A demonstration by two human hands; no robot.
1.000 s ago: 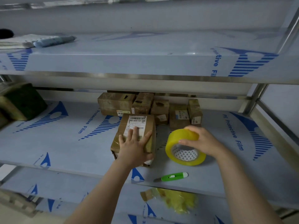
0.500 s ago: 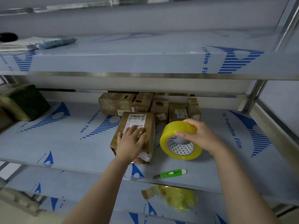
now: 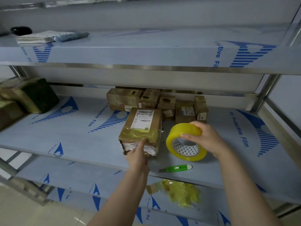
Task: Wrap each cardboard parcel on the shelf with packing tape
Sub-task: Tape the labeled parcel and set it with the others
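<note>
Shelf (image 3: 78, 131), middle tier, blue protective film on it. Far left: dark boxes (image 3: 31, 95), well apart from the work.

Left hand (image 3: 137, 156) comes in from below. One straight finger presses the front top edge of the parcel (image 3: 141, 128). Its other fingers are tucked out of sight, and it holds nothing.

Parcel lies flat near the shelf's front lip, label (image 3: 144, 119) up, with a yellowish tape band (image 3: 138, 133) across its near end. Front face looks torn, with white wrapping showing. Back-row parcels (image 3: 156, 101) sit against the rear rail.

Cutter (image 3: 178, 168) lies near the lip, just in front of the roll.

Tape roll (image 3: 182, 129) stands tilted just right of the parcel. Right hand (image 3: 206, 138) grips it, fingers curled over the rim. There is a glint of film at the parcel's right edge, but I cannot tell whether it runs to the roll.

Judgement: the step is banding the near end.
- Pin the laid tape firmly with the left finger so it doesn't lift.
- Draw the roll out taut, low and square to the edge.
- Carry the tape down over the torn front to close it.
- The parcel likely needs tipping to pass the tape underneath.
- Slack would invite wrinkles.
- Cutter is within the right hand's reach for the cut.
</note>
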